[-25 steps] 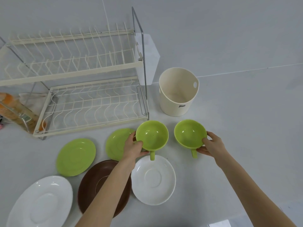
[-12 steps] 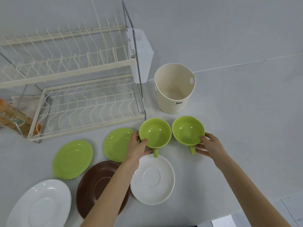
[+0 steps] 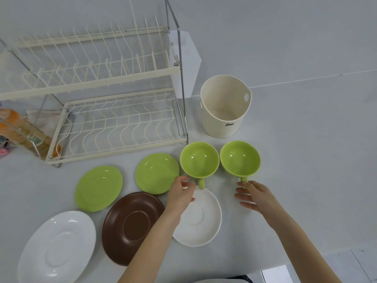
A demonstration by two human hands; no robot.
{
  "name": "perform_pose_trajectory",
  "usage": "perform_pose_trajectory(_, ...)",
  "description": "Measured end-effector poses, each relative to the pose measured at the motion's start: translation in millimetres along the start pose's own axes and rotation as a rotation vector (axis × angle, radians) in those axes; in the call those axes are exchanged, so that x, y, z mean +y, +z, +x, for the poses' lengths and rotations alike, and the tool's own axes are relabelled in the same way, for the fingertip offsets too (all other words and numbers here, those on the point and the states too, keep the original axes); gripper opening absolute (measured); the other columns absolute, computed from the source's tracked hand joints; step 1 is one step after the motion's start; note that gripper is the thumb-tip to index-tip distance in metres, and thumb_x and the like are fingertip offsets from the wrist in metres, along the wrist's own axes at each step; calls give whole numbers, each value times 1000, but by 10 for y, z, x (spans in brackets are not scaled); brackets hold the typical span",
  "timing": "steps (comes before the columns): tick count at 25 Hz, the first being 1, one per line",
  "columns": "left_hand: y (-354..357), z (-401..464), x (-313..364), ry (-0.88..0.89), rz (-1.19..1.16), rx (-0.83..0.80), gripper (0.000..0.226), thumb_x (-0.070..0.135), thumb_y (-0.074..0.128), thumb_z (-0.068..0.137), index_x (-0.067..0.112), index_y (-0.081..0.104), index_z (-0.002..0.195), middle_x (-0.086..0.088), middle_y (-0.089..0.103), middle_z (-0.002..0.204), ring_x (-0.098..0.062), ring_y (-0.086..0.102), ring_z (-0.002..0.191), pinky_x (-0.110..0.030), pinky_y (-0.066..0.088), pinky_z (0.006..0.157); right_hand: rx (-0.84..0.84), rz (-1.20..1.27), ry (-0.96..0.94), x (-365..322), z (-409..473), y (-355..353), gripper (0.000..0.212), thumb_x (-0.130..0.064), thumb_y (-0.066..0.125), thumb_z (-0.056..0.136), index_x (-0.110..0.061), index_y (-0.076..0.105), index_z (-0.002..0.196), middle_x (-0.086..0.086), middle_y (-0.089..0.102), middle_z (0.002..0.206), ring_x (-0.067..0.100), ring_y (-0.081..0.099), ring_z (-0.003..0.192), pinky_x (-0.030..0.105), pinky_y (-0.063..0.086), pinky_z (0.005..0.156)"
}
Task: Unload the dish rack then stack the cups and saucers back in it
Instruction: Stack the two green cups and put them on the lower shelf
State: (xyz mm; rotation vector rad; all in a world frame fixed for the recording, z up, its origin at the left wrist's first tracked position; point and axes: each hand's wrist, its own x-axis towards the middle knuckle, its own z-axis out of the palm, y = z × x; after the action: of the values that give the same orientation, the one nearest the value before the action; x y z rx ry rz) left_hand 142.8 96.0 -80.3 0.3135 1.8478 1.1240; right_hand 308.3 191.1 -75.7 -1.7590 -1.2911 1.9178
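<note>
Two green cups stand upright side by side on the white table, the left cup [image 3: 199,159] and the right cup [image 3: 239,158], handles pointing toward me. My left hand [image 3: 181,196] hovers just below the left cup, fingers apart, holding nothing. With its fingers spread, my right hand [image 3: 255,196] has its fingertips at the right cup's handle. Two green saucers [image 3: 157,173] [image 3: 99,187], a brown saucer [image 3: 132,227] and two white saucers [image 3: 201,219] [image 3: 56,248] lie flat in front. The cream two-tier dish rack [image 3: 114,153] holds no dishes.
A cream bucket [image 3: 225,107] stands right of the rack, just behind the cups. An orange bottle [image 3: 18,127] and a cloth lie at the rack's left end. The table's front edge runs at the bottom right.
Both hands have let go of the green cups, which now rest on the table, and have drawn back toward me with fingers spread.
</note>
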Motion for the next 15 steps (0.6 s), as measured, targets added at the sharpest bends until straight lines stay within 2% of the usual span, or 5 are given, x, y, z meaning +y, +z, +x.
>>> perform_pose_trajectory(2, 18, -19, -12, -22, -10, -57, 26, 11, 47, 90, 8, 52, 115, 1, 52, 84, -7, 53, 67, -10, 46, 47, -17, 10, 6, 8, 9, 42, 22, -20, 44, 94, -8, 61, 102, 9, 62, 96, 20, 62, 80, 24, 49, 65)
perform_pose_trajectory(4, 39, -39, 6, -46, -22, -117, 18, 13, 46, 91, 11, 54, 107, 2, 56, 78, -6, 56, 63, -12, 46, 49, -20, 33, 11, 13, 19, 75, 23, -20, 41, 94, -8, 59, 101, 8, 62, 93, 19, 62, 78, 25, 49, 65)
perform_pose_trajectory(9, 107, -62, 55, -134, -93, -238, 10, 20, 48, 91, 18, 57, 87, 2, 63, 72, 1, 60, 46, -16, 45, 53, -22, 113, 2, 17, 43, 100, 26, -23, 37, 97, -7, 59, 96, 6, 62, 88, 16, 61, 76, 25, 49, 66)
perform_pose_trajectory(12, 153, -55, 47, -128, -107, -251, 10, 21, 49, 91, 17, 57, 88, 3, 63, 73, 0, 60, 49, -16, 45, 53, -8, 155, -4, 15, 46, 122, 30, -24, 36, 98, -10, 57, 82, 5, 61, 86, 16, 61, 76, 25, 48, 66)
perform_pose_trajectory(15, 172, -42, 40, -117, -119, -240, 18, 19, 41, 94, 19, 56, 84, 2, 62, 73, -4, 59, 58, -15, 44, 53, 22, 179, -45, -26, 29, 123, 31, -22, 36, 98, -13, 52, 74, 5, 60, 82, 15, 60, 76, 25, 46, 65)
